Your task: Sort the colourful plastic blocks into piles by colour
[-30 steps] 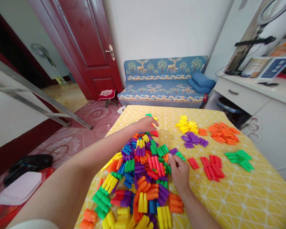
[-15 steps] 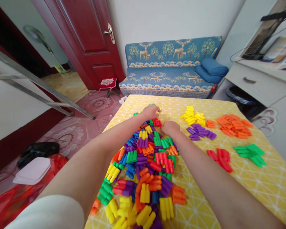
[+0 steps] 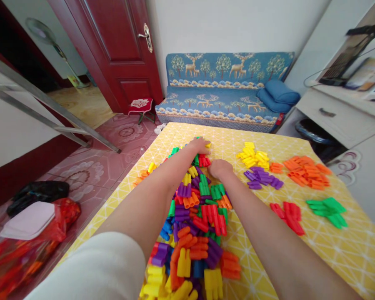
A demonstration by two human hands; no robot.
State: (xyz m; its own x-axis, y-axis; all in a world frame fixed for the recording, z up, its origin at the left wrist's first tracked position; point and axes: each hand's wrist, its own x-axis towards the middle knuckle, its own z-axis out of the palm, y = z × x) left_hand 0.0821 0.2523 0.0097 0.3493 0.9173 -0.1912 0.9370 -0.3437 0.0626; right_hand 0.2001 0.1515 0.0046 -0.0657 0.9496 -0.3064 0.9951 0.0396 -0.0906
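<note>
A long heap of coloured plastic tube-shaped building pieces point(image 3: 211, 212) covers the left and middle of the table. At its far end my left hand point(image 3: 201, 145) is closed, with a yellow building piece point(image 3: 208, 146) at its fingertips. My right hand point(image 3: 221, 168) is curled at the heap's right edge, beside red pieces point(image 3: 203, 160); whatever its fingers hold is hidden. Sorted by colour on the right lie yellow pieces point(image 3: 253, 156), purple pieces point(image 3: 262, 178), orange pieces point(image 3: 308, 171), red pieces point(image 3: 289, 217) and green pieces point(image 3: 328, 211).
A yellow patterned cloth point(image 3: 250, 250) covers the table. Behind it stands a blue sofa point(image 3: 218, 100), with a white cabinet point(image 3: 346, 112) on the right. On the floor at left are a red bag point(image 3: 28, 254) and pale lids point(image 3: 28, 221). A metal ladder point(image 3: 56, 116) leans nearby.
My left forearm has swung right and now covers more of the heap's left side. Both hands stay near the far end, the right one slightly further left. The view has shifted slightly.
</note>
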